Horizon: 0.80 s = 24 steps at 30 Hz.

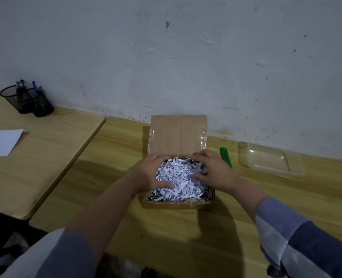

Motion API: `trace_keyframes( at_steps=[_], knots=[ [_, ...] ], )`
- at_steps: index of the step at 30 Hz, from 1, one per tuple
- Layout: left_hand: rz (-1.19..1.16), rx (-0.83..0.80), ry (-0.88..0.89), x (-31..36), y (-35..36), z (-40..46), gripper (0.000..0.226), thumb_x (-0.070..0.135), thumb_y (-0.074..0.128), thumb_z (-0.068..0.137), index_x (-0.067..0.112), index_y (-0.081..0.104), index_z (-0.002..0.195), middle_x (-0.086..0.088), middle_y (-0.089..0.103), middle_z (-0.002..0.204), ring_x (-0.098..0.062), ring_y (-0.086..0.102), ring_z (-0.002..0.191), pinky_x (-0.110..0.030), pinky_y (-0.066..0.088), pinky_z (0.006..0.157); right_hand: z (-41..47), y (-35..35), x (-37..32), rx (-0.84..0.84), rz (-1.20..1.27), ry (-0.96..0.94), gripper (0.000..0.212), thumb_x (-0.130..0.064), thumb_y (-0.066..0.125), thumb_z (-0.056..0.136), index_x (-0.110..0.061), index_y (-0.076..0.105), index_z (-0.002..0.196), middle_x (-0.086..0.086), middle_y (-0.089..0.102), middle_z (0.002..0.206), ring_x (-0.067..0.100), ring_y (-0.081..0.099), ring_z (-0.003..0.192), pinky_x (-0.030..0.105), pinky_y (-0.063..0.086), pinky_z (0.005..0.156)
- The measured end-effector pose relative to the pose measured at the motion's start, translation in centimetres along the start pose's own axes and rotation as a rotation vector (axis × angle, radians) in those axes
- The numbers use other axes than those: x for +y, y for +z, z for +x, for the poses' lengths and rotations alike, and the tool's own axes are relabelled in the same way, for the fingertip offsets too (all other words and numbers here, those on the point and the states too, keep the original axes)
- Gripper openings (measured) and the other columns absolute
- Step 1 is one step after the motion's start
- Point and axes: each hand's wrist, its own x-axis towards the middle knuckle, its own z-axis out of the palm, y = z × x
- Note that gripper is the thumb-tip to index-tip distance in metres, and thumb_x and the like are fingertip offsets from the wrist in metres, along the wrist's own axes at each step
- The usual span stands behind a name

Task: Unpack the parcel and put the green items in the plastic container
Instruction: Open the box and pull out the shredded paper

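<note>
1. Two hands are on top of the open box [178, 203]; the box sits on the wooden table [166, 227], close to the wall [166, 57].
2. Its lid [178, 134] is flipped up and back toward the wall; clear tape shines along the lid's right edge.
3. Lots of white paper strips [178, 180] fill the box in a heap.
4. The left hand [149, 172] lies on the left side of the heap; its fingers curve over the far edge of the strips and its thumb lies flat across the near part; the fingers cup the paper loosely, not in a fist.
5. The right hand [213, 170] lies on the right side; its fingers bend over the far edge and its thumb points in toward the middle; it also cups the strips loosely.
6. Both arms reach forward from the bottom, with blue and white sleeves pushed up to the elbows.
7. One green cutter [225, 157] lies on the table just right of the box, partly behind the right hand.
8. One clear plastic tub [270, 160] sits further right, near the wall, apart from the box.
9. On another table [36, 157] to the left are two dark pen cups [28, 101] and a white sheet [2, 142].
</note>
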Motion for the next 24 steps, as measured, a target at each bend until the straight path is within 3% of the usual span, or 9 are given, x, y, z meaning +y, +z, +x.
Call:
trace_keyframes(
  at_steps=[3, 8, 14, 19, 24],
  knots=[
    [0.054, -0.136, -0.007, 0.6, 0.1, 0.5, 0.121, 0.061, 0.08, 0.058, 0.022, 0.015, 0.152, 0.001, 0.024, 0.154, -0.018, 0.027, 0.14, -0.035, 0.027, 0.114, 0.3, 0.4, -0.6, -0.193, -0.04, 0.005, 0.091, -0.058, 0.07, 0.07, -0.029, 0.028, 0.145, 0.003, 0.036, 0.145, 0.024, 0.037, 0.131, 0.039, 0.037, 0.108],
    [0.247, -0.289, -0.019, 1.2, 1.0, 1.8, 0.129, 0.042, 0.086, 0.062, 0.015, -0.001, 0.153, -0.003, 0.013, 0.157, -0.024, 0.029, 0.139, -0.037, 0.03, 0.113, 1.7, 1.5, -1.6, -0.334, -0.314, 0.002, 0.113, -0.051, 0.077, 0.066, -0.021, 0.007, 0.15, 0.013, 0.032, 0.148, 0.033, 0.033, 0.135, 0.04, 0.033, 0.108],
    [0.304, -0.321, -0.028, 1.4, 2.0, 2.7, 0.128, 0.041, 0.085, 0.064, 0.016, -0.003, 0.153, -0.007, 0.011, 0.158, -0.029, 0.03, 0.138, -0.039, 0.03, 0.113, 3.1, 2.6, -2.2, -0.413, -0.328, 0.051, 0.118, -0.042, 0.083, 0.063, -0.01, 0.009, 0.148, 0.019, 0.045, 0.137, 0.036, 0.048, 0.122, 0.041, 0.042, 0.101],
    [0.402, -0.26, -0.005, 1.3, 2.6, 2.7, 0.12, 0.05, 0.08, 0.066, 0.018, 0.003, 0.153, -0.004, 0.018, 0.157, -0.027, 0.029, 0.138, -0.038, 0.027, 0.113, 3.3, 3.5, -2.0, -0.406, -0.282, 0.072, 0.11, -0.04, 0.083, 0.063, -0.009, 0.018, 0.145, 0.02, 0.042, 0.137, 0.036, 0.048, 0.121, 0.041, 0.043, 0.102],
    [0.402, -0.203, 0.022, 1.3, 2.7, 2.6, 0.107, 0.039, 0.081, 0.07, 0.021, 0.013, 0.151, -0.002, 0.028, 0.153, -0.027, 0.035, 0.133, -0.037, 0.033, 0.109, 2.7, 4.0, -2.2, -0.344, -0.237, 0.097, 0.099, -0.032, 0.08, 0.067, -0.01, 0.021, 0.144, 0.02, 0.04, 0.139, 0.035, 0.049, 0.12, 0.039, 0.043, 0.1]
  ],
)
